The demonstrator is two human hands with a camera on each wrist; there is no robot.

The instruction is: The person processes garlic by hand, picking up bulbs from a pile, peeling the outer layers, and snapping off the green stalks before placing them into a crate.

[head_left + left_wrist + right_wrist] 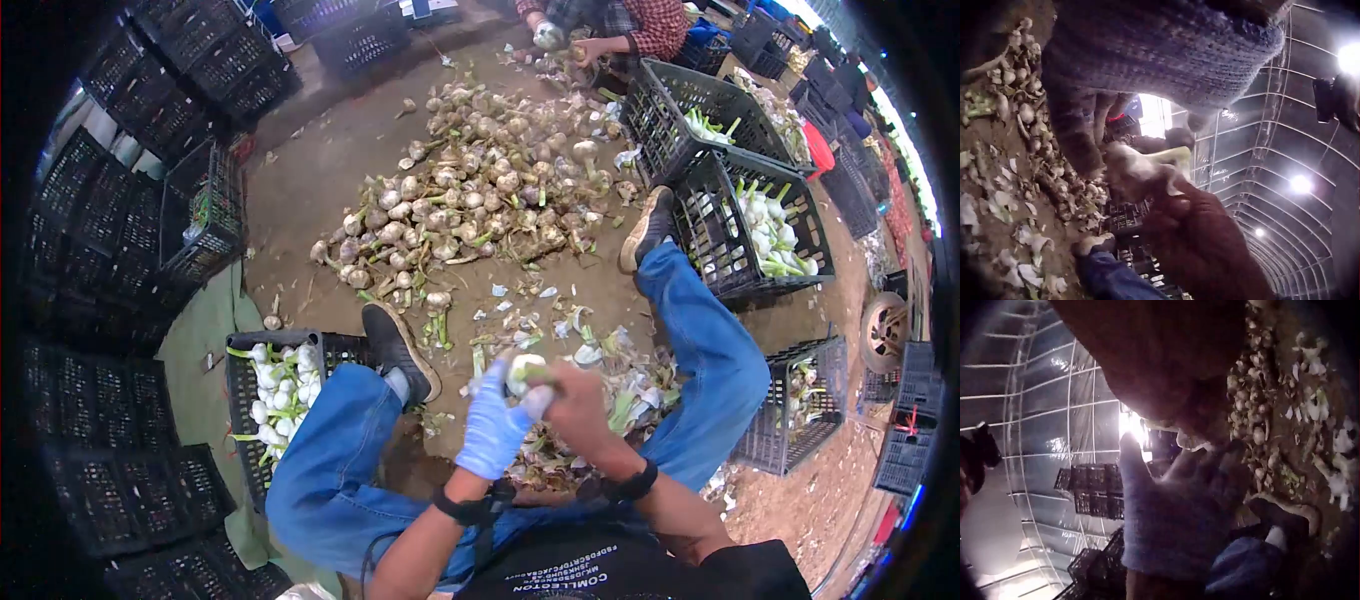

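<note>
A white peeled garlic bulb [524, 374] with a green stem is held between both hands in the head view. The left hand [494, 420], in a pale blue glove, has its fingers curled round the bulb. Bare fingers of the right hand [583, 412] pinch the stem side. In the left wrist view the gloved left hand [1129, 69] is above the bulb [1138, 169], and the right hand [1200, 237] touches it from below. The right wrist view shows the left glove [1175, 512] reaching to the dark right hand [1160, 356], which mostly hides the bulb.
A heap of unpeeled garlic [470, 190] lies on the ground ahead, with peelings [625, 385] between the legs. Crates of white garlic stand at left [240, 385] and right [715, 235]. Another person's hands [590, 50] work at the top. Black crates [100, 400] line the left.
</note>
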